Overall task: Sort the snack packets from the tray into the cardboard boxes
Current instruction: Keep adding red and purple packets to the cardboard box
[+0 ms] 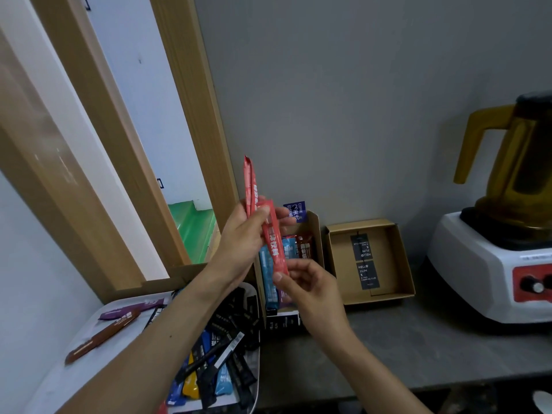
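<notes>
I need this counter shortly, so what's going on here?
A person is sorting stick packets. The left hand grips red packets, and the right hand pinches the lower end of one, above a cardboard box already holding blue and brown packets. Many packets lie on the tray; the second box holds only black cards.

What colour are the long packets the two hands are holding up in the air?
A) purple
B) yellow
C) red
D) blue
C: the left hand grips the red packets and the right hand pinches the lower end of one of them, held up in front of the cardboard box.
</notes>
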